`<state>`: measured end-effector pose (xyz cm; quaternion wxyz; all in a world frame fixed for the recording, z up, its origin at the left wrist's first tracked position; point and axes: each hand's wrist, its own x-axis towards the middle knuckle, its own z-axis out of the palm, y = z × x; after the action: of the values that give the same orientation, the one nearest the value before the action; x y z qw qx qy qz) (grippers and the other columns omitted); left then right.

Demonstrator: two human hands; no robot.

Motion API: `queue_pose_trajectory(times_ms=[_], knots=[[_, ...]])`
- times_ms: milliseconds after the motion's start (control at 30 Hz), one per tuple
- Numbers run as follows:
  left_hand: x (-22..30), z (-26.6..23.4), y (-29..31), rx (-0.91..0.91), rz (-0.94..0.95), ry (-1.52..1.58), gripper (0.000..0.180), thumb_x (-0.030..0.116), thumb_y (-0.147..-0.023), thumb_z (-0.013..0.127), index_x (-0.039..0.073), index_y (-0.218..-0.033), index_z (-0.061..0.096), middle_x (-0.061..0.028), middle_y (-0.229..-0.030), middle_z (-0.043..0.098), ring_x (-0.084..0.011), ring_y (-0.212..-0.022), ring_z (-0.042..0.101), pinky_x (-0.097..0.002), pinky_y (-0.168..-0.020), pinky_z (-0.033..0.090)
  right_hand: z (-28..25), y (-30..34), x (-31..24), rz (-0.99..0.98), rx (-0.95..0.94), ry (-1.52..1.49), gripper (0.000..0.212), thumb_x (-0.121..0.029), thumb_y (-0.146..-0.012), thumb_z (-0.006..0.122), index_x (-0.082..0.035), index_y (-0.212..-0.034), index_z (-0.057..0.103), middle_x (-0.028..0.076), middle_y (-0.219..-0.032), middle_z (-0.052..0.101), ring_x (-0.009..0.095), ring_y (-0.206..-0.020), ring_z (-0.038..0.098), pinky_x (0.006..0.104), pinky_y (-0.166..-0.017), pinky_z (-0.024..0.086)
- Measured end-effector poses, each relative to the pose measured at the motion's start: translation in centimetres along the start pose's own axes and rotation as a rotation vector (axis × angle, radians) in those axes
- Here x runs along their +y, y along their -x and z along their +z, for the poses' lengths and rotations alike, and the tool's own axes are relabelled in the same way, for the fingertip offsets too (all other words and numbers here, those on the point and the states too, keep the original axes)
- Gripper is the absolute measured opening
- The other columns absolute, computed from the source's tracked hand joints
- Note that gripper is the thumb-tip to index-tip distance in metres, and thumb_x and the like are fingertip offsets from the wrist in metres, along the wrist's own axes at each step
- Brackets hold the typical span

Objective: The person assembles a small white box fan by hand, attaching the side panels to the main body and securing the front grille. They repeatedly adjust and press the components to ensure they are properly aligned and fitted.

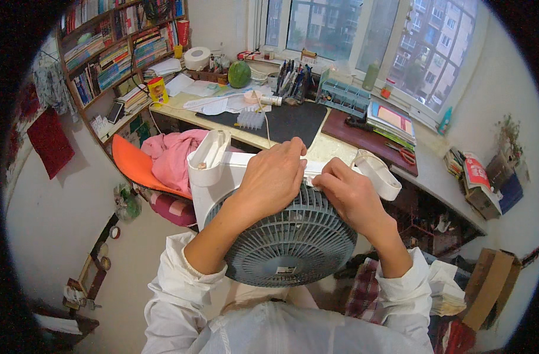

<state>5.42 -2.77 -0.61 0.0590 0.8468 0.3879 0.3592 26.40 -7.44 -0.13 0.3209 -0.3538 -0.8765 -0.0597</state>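
- Currently facing a gray-grilled white fan (287, 239), just below centre, towards six o'clock.
- With left hand (272, 177) over its top, twelve o'clock (cannot tell the grip).
- With right hand (351, 192) bunched against it at one o'clock; cannot tell whether gripping.

The left hand (273, 177) is covering part of the fan's white base (237, 158), while the right hand (355, 200) is hiding most of a pale bit at its fingertips, too small to identify. The fan's front grille (290, 236) is bearing a label (286, 270) too tiny to read. The base is blocking the right side of the pink cloth (175, 153), which is concealing part of the orange seat (128, 168). The upper edge is cutting off the bookshelf (65, 71); the lower edge is cropping the white sleeves (181, 295).
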Motion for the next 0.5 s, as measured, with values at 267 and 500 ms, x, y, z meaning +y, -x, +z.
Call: queue_pose_trajectory(times_ms=[267,500], knots=[[0.14,-0.59,0.22,-0.015,-0.029,0.0,0.018,0.018,-0.103,0.055,0.004,-0.113,0.053,-0.021,-0.102,0.068,-0.0419,-0.097,0.067,-0.0518,-0.083,0.051,-0.23,-0.44,-0.51,-0.005,-0.088,0.069,0.012,-0.005,-0.087,0.061,-0.005,-0.098,0.06,0.012,-0.095,0.056,0.032,-0.081,0.067,0.0433,-0.064,0.057],[-0.12,-0.46,0.15,-0.024,-0.006,-0.006,0.016,0.017,-0.103,0.055,0.004,-0.112,0.052,-0.0203,-0.099,0.067,-0.0425,-0.094,0.067,-0.0515,-0.081,0.051,-0.05,-0.41,-0.64,-0.009,-0.085,0.136,0.01,-0.006,-0.086,0.062,-0.003,-0.095,0.062,0.013,-0.094,0.055,0.031,-0.084,0.067,0.0415,-0.065,0.057]])
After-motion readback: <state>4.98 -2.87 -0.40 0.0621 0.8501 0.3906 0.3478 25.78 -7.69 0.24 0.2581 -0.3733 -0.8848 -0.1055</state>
